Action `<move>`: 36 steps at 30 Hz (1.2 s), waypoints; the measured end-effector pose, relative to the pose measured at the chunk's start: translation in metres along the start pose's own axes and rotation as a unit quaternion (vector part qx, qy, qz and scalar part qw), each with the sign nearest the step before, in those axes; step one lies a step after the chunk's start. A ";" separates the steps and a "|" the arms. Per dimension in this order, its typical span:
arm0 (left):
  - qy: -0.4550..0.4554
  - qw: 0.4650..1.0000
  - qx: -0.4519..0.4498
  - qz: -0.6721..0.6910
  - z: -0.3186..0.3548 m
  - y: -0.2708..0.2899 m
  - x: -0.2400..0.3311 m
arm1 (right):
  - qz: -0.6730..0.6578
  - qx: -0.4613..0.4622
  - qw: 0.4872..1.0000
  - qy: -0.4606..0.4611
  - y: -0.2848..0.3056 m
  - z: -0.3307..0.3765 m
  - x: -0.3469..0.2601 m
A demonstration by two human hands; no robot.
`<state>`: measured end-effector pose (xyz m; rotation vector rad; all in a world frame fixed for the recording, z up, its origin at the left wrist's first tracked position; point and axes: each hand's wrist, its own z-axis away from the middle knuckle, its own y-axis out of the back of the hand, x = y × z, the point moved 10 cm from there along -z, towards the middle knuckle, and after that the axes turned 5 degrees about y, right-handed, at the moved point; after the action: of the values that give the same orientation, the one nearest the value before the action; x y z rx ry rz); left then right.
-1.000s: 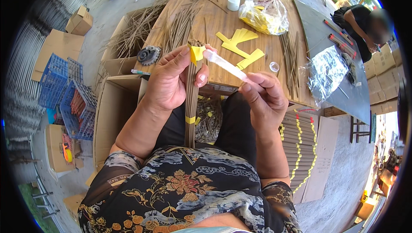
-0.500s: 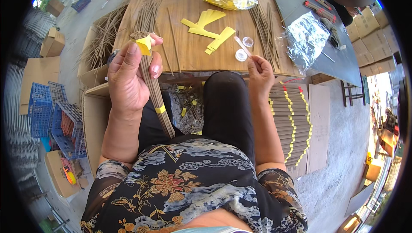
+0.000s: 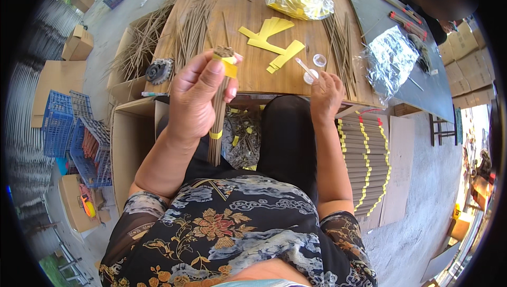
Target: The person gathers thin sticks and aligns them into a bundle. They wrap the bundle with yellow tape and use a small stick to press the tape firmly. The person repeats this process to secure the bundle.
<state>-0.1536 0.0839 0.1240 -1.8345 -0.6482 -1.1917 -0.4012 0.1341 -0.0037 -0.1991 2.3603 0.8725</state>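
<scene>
Presently, left hand [image 3: 196,96] is pinching a bundle of sticks [image 3: 215,149] and its yellow strip [image 3: 230,69] above the lap [image 3: 288,124]; firm, steady pressure should be keeping it snug. Apart, right hand [image 3: 326,97] is holding a flat, pale spatula [image 3: 305,67] at a round dish [image 3: 308,80]. Sticks are looking slim, matte, brown; strip, smooth, papery.

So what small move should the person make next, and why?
Probably lay down the pale spatula: the right hand holds it, while the left hand grips a stick bundle whose upper yellow strip seems to jut out and may need pressing flat.
</scene>
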 end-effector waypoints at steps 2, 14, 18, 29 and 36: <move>-0.009 0.998 0.015 -0.066 0.001 -0.002 0.000 | -0.124 0.014 0.992 0.005 0.023 -0.011 -0.037; 0.051 0.994 -0.084 0.038 0.024 -0.031 -0.002 | -0.638 -0.262 0.724 0.021 0.025 -0.013 -0.212; 0.087 0.989 -0.084 0.089 0.033 -0.028 -0.006 | -0.610 -0.252 0.750 0.055 0.035 -0.015 -0.217; 0.128 0.966 -0.161 0.156 0.034 -0.038 -0.007 | -0.556 -0.244 0.767 0.206 0.040 -0.019 -0.220; 0.152 0.956 -0.164 0.189 0.033 -0.039 -0.011 | -0.530 -0.275 0.770 0.225 0.043 -0.022 -0.222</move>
<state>-0.1724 0.1323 0.1218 -1.8742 0.0810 -1.3325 -0.2476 0.1385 0.1641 -1.9349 1.7562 0.9025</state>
